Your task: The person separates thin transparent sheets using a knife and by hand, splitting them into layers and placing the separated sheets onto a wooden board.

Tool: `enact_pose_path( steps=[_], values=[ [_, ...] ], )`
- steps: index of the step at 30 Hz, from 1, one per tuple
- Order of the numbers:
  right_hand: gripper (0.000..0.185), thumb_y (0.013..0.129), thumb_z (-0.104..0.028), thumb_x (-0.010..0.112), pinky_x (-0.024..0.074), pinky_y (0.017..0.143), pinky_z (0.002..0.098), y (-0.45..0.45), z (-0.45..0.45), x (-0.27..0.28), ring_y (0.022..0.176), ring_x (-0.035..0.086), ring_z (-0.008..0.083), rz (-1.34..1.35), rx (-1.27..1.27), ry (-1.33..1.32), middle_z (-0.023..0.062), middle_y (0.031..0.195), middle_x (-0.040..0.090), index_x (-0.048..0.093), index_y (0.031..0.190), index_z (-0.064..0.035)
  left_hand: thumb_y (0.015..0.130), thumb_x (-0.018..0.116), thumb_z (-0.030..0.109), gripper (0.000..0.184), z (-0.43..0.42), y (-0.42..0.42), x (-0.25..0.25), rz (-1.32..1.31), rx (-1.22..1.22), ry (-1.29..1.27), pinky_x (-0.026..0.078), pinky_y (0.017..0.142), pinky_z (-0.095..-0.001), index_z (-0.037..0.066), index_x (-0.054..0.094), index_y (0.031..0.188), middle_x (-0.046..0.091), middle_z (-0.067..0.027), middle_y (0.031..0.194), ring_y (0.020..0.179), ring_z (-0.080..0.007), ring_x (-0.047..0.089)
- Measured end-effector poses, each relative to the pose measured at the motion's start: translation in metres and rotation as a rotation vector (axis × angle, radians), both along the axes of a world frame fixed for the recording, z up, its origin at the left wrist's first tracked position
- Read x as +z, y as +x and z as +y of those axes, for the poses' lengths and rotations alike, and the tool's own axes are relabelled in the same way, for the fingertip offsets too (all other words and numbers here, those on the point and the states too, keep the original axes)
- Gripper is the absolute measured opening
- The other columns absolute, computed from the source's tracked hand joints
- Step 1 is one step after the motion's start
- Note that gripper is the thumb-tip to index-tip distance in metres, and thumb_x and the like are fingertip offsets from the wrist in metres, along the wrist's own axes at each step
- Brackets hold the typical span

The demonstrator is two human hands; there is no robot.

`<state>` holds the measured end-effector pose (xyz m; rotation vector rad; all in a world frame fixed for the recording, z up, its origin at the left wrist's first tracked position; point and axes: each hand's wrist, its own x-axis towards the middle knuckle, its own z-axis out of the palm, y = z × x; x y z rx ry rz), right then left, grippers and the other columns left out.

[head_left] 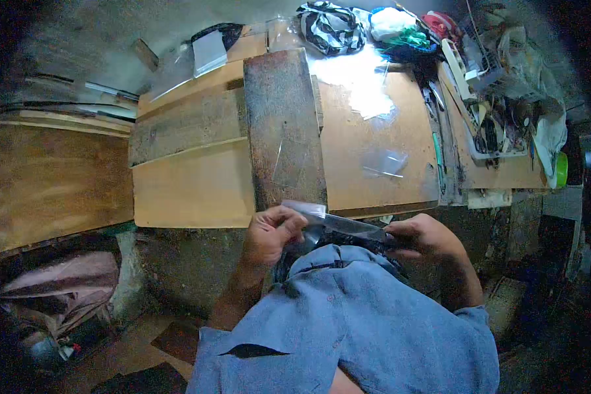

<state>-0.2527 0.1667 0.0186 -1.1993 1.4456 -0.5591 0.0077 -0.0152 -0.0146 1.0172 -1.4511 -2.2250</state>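
Note:
Stretched between my two hands, close to my body, is a clear plastic sheet (354,228). My left hand (274,231) pinches its left end between thumb and fingers, just in front of the table's near edge. On the other side, my right hand (427,238) grips the right end, thumb on top. Just beyond my left hand lies a dark worn board (285,111), with a thin transparent piece (289,163) on it. Another small clear plastic piece (385,163) rests on the tabletop to the right.
The wooden table (190,187) spans the front. At the right stands a basket of tools (499,134), with a green container (561,171) beside it. Bundled bags (333,27) sit at the back, near a glaring light patch. A cloth-covered object (65,285) is at lower left.

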Motion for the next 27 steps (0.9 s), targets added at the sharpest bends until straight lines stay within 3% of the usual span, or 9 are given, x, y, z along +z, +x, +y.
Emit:
enact_pose_path(
  steps=[4,13,16,18,19,21,23,25,27],
  values=[
    [0.037,0.067,-0.002,0.072,0.0472,0.069,0.029,0.009,-0.016,0.005,0.071,0.061,0.0169,0.042,0.027,-0.041,0.0132,0.083,0.065,0.06,0.103,-0.0004,0.081,0.066,0.006,0.009,0.009,-0.005,-0.001,-0.116,-0.191,0.023,0.045,0.062,-0.0217,0.001,0.066,0.089,0.064,-0.0001,0.077,0.068,-0.0057,0.054],
    [0.04,0.068,-0.008,0.072,0.0496,0.07,0.0333,0.015,-0.048,-0.002,0.076,0.064,0.028,0.099,0.101,-0.019,0.0148,0.09,0.066,0.061,0.106,-0.0034,0.081,0.068,0.011,0.011,0.015,-0.013,0.021,-0.242,-0.236,-0.006,0.043,0.059,-0.0231,0.002,0.065,0.085,0.063,-0.0005,0.074,0.065,-0.0073,0.054],
    [0.041,0.069,-0.009,0.072,0.0493,0.069,0.0312,0.006,-0.043,-0.016,0.074,0.063,0.023,0.191,0.122,-0.074,0.0125,0.087,0.066,0.06,0.108,-0.0031,0.083,0.067,0.014,0.012,0.007,-0.006,-0.001,-0.056,-0.135,0.015,0.041,0.055,-0.0221,0.002,0.065,0.081,0.061,-0.0011,0.068,0.059,-0.0069,0.051],
    [0.039,0.071,-0.007,0.069,0.0478,0.064,0.0283,0.004,-0.037,-0.012,0.068,0.059,0.0142,0.045,-0.071,-0.072,0.0071,0.081,0.064,0.06,0.109,-0.0029,0.084,0.066,0.015,0.015,0.004,0.0,-0.007,-0.074,-0.079,0.023,0.04,0.053,-0.0216,0.002,0.065,0.079,0.061,-0.0011,0.066,0.056,-0.0065,0.05],
    [0.039,0.071,-0.007,0.069,0.0478,0.064,0.0283,-0.001,-0.03,-0.014,0.068,0.059,0.0142,0.043,-0.064,-0.069,0.0071,0.081,0.064,0.06,0.109,-0.0029,0.085,0.065,0.017,0.018,0.002,0.002,-0.008,-0.09,-0.029,0.027,0.039,0.051,-0.0211,0.002,0.065,0.077,0.06,-0.001,0.064,0.054,-0.006,0.049],
    [0.036,0.074,-0.003,0.065,0.0456,0.061,0.0249,-0.008,-0.016,-0.02,0.067,0.052,0.0075,-0.135,-0.239,0.084,0.002,0.077,0.061,0.06,0.109,-0.0023,0.086,0.064,0.02,0.022,-0.002,0.005,-0.003,-0.081,-0.031,0.009,0.038,0.049,-0.0205,0.001,0.064,0.076,0.059,-0.0012,0.061,0.052,-0.006,0.049],
    [0.036,0.072,-0.003,0.062,0.0468,0.063,0.0279,-0.005,-0.015,0.012,0.069,0.057,0.0134,-0.178,-0.289,0.204,0.0073,0.08,0.063,0.061,0.108,-0.0028,0.086,0.063,0.02,0.023,-0.005,0.005,-0.001,-0.052,0.025,0.132,0.045,0.054,-0.0243,0.001,0.063,0.075,0.062,-0.0047,0.066,0.056,-0.0109,0.055],
    [0.037,0.07,-0.003,0.06,0.048,0.064,0.0309,-0.002,-0.01,0.022,0.07,0.063,0.0193,-0.219,-0.344,0.323,0.0126,0.083,0.066,0.061,0.107,-0.0032,0.086,0.063,0.021,0.023,-0.005,0.004,0.0,-0.034,0.054,0.124,0.043,0.052,-0.0231,0.001,0.063,0.076,0.061,-0.0034,0.066,0.054,-0.0093,0.053],
    [0.037,0.07,0.0,0.057,0.0476,0.062,0.0286,-0.005,0.003,0.016,0.068,0.061,0.0164,0.086,-0.129,0.119,0.0094,0.079,0.066,0.062,0.106,-0.0026,0.087,0.063,0.022,0.023,-0.006,0.003,-0.001,-0.015,0.079,0.114,0.041,0.05,-0.022,0.001,0.062,0.077,0.06,-0.0022,0.065,0.052,-0.0076,0.051]
  ],
)
